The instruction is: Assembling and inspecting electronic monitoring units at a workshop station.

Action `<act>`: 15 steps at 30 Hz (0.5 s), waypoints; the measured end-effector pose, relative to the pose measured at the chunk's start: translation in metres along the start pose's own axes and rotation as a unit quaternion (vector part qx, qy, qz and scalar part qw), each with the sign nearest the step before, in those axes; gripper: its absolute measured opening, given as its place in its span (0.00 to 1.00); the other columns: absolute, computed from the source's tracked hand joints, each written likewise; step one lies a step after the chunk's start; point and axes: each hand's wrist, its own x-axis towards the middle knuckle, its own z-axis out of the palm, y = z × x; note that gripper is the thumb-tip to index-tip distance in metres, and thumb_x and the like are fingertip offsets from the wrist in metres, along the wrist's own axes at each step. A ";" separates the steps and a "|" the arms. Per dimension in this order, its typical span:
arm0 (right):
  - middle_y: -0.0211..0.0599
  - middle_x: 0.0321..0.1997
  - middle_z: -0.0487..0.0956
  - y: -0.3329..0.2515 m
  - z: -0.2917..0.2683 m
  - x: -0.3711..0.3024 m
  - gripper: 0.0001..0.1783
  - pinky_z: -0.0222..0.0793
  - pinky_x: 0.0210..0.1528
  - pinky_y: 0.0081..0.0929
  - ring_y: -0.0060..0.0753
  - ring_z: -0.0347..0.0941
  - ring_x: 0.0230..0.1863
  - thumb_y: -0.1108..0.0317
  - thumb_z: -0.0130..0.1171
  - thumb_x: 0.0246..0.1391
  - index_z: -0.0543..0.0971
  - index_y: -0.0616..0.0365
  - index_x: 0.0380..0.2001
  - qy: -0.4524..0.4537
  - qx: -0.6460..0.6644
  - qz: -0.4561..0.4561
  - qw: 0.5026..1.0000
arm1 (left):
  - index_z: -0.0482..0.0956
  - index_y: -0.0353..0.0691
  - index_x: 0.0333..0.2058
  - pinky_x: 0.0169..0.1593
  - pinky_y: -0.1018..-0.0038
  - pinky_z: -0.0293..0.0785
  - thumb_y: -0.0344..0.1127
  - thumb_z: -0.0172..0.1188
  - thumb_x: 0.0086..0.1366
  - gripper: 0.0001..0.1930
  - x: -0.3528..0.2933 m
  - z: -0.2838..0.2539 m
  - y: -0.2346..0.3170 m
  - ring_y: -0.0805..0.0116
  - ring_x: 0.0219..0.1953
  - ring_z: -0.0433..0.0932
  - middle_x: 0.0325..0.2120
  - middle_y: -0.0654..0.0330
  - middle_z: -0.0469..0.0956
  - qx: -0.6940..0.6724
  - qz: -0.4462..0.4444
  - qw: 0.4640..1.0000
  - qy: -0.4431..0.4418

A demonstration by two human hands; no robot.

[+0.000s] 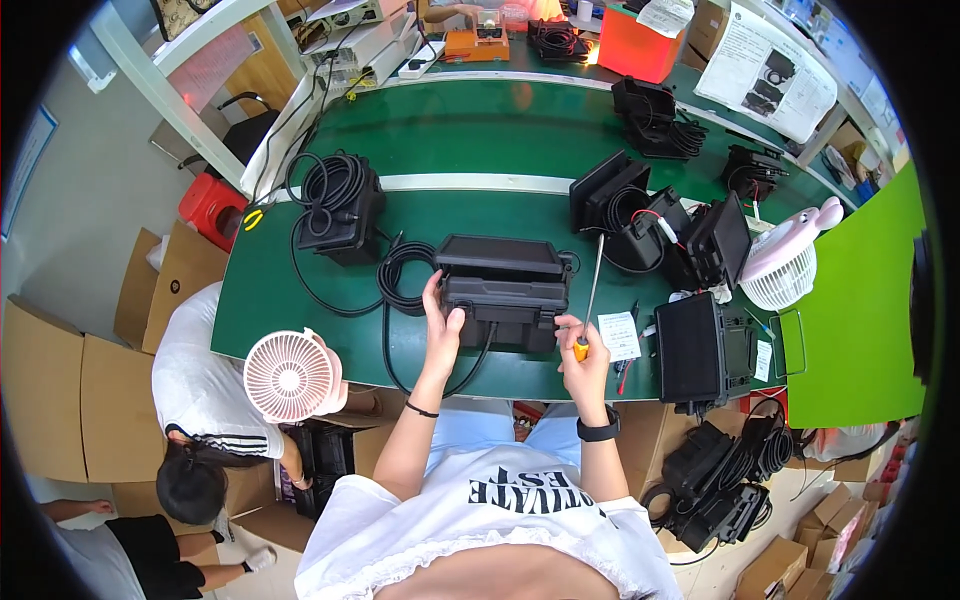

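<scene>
In front of me on the green workbench (470,372) is a black plastic case (505,300), its lid (503,254) slightly raised at the back. A black cable (484,362) hangs from its front and loops to a coil (403,276) on the left. My left hand (440,328) rests against the case's left side, thumb and fingers apart around the corner. In my right hand (586,358) is a screwdriver (594,300) with an orange-yellow handle, its long shaft pointing up and away. Those fingers are close to the case's right front corner.
Black cases with cables stand left (345,225) and right (690,345). A handwritten note (619,336) lies right of my hand. Pink fans stand at the left edge (290,376) and right (785,265). Another person (215,400) bends over boxes at lower left. A green panel (860,310) borders the right.
</scene>
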 end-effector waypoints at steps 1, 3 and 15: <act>0.39 0.46 0.82 -0.004 -0.002 0.001 0.10 0.71 0.26 0.16 0.25 0.78 0.43 0.79 0.55 0.60 0.66 0.55 0.28 -0.026 0.099 0.057 0.993 | 0.50 0.46 0.69 0.68 0.63 0.54 0.50 0.57 0.64 0.40 0.002 -0.002 0.003 0.56 0.65 0.59 0.62 0.49 0.58 -0.007 -0.012 1.000 -0.013; 0.36 0.49 0.78 -0.005 -0.006 0.001 0.11 0.69 0.23 0.12 0.24 0.77 0.47 0.78 0.56 0.60 0.66 0.52 0.30 -0.072 0.221 0.128 0.964 | 0.51 0.46 0.69 0.67 0.63 0.57 0.47 0.59 0.64 0.39 0.002 -0.003 0.010 0.57 0.63 0.62 0.62 0.49 0.58 -0.023 -0.042 0.999 -0.025; 0.37 0.48 0.76 -0.018 0.011 0.015 0.14 0.64 0.22 0.11 0.11 0.67 0.26 0.75 0.65 0.56 0.67 0.54 0.32 -0.029 0.229 0.059 0.971 | 0.54 0.44 0.68 0.66 0.64 0.60 0.42 0.60 0.66 0.36 -0.002 0.000 0.010 0.58 0.64 0.62 0.63 0.48 0.58 -0.021 -0.091 0.996 0.018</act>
